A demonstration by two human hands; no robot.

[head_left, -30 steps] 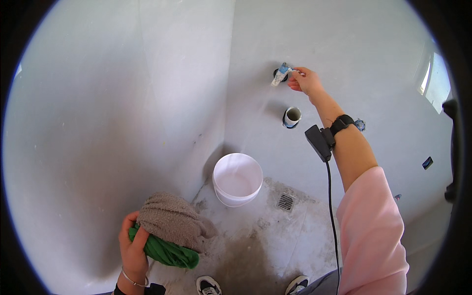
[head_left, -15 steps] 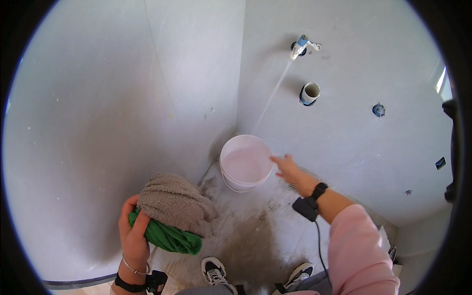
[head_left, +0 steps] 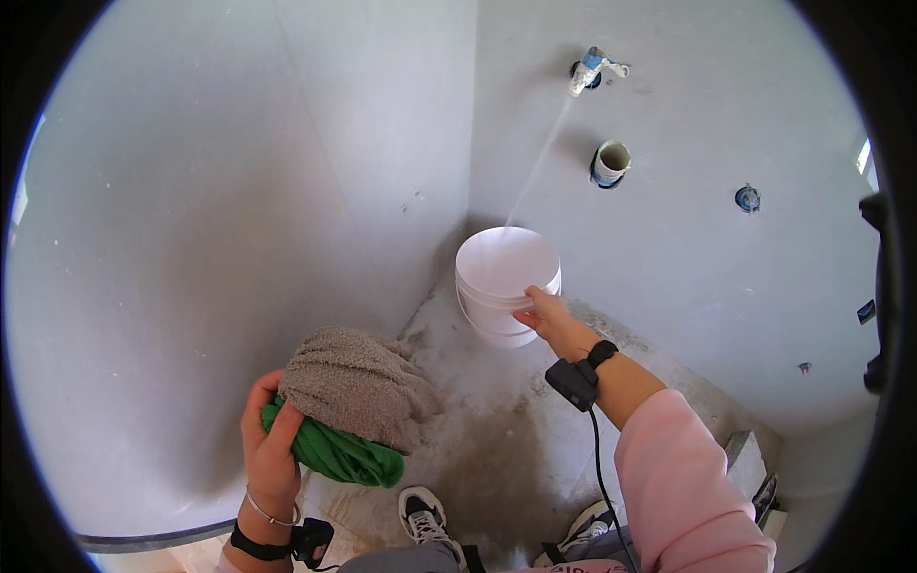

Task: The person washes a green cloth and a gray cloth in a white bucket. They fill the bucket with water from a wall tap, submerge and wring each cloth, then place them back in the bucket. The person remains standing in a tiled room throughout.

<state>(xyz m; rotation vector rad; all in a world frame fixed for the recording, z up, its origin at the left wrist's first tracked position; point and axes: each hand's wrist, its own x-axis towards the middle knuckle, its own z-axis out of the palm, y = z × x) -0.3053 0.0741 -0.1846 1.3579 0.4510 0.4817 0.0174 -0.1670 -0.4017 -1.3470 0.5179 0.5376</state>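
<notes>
Now the left hand (head_left: 268,441) clasps a grey towel (head_left: 358,387) and green cloth (head_left: 346,456), while the right hand's (head_left: 551,313) fingers have come to pinch the floor-standing white bucket's (head_left: 489,313) rim, apparently steadying it beneath water (head_left: 542,158) running from the tap (head_left: 586,71).

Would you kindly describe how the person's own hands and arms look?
The right hand is bare; its arm wears a black wristband, boxy black device, black cable and pink sleeve. The left hand is bare too, with a silvery bangle, dark strap and small dark device.
</notes>
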